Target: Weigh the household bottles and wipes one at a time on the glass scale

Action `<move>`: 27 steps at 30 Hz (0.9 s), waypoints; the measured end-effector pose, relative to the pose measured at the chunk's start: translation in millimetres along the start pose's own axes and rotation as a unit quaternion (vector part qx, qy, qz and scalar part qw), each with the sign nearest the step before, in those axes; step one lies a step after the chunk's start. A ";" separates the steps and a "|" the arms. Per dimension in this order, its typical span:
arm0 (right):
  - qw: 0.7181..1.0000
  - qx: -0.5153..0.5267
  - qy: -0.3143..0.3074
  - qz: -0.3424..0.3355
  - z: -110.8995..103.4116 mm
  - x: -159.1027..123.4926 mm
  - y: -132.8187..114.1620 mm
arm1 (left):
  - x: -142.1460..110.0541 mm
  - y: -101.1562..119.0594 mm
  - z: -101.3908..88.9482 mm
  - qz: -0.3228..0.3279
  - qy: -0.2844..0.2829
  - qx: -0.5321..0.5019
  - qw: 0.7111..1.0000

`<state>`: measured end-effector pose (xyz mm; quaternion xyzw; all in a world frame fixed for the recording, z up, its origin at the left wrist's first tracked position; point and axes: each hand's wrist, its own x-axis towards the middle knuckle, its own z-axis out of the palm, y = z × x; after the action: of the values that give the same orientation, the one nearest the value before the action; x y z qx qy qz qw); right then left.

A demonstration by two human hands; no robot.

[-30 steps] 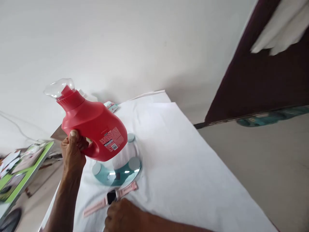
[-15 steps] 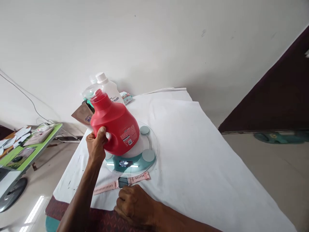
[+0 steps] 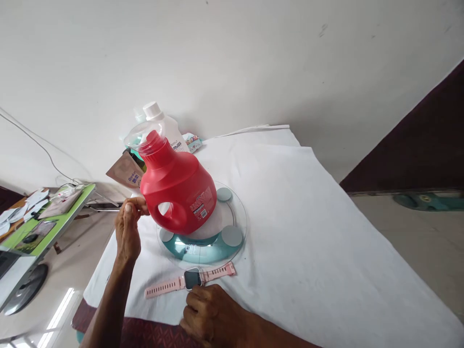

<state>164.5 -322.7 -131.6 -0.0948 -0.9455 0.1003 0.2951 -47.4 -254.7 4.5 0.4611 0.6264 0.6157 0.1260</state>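
Note:
A red plastic jug (image 3: 174, 179) with a looped side handle stands on a round glass bathroom scale (image 3: 203, 249). Its pink label faces me, and the digits on the scale's display are faint. At the jug's left side is my left hand (image 3: 129, 224), off the handle loop, its fingers loosely extended with the tips by the red plastic; whether they touch it I cannot tell. A pink-strapped smartwatch (image 3: 193, 279) lies in front of the scale. My right hand (image 3: 212, 314) rests with curled fingers at the front table edge, just below the watch; nothing shows in it.
Behind the jug stand a white-capped bottle (image 3: 168, 128), a clear rounded container (image 3: 139, 135), a brown pouch (image 3: 125, 171) and a small packet (image 3: 192, 142). White cloth (image 3: 308, 232) covers the table against the wall. A green desk (image 3: 68, 212) with papers is at left.
My left hand has let go of the jug's handle and drawn back to its left. The jug has settled on the scale. The display digits have become faint. My right hand stays by the watch.

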 end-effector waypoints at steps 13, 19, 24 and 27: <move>0.999 0.032 0.028 -0.008 -7.5 -1.0 2.1 | -13.8 -92.4 -35.3 -0.165 0.035 -0.037 0.985; 0.999 0.019 0.030 -0.008 -7.4 0.5 0.5 | -14.1 -91.5 -33.8 -0.165 0.045 -0.041 0.984; 1.000 0.014 0.011 -0.004 -0.5 -3.4 0.1 | -8.2 -64.7 -21.1 -0.113 0.070 -0.056 0.990; 1.000 0.017 -0.012 -0.008 1.8 -5.3 1.1 | -5.2 -26.1 -5.7 -0.006 0.024 -0.051 0.998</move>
<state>167.9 -323.1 -136.2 -0.0808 -0.9479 0.1150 0.2859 -59.8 -257.5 -19.6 0.4355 0.6000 0.6569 0.1374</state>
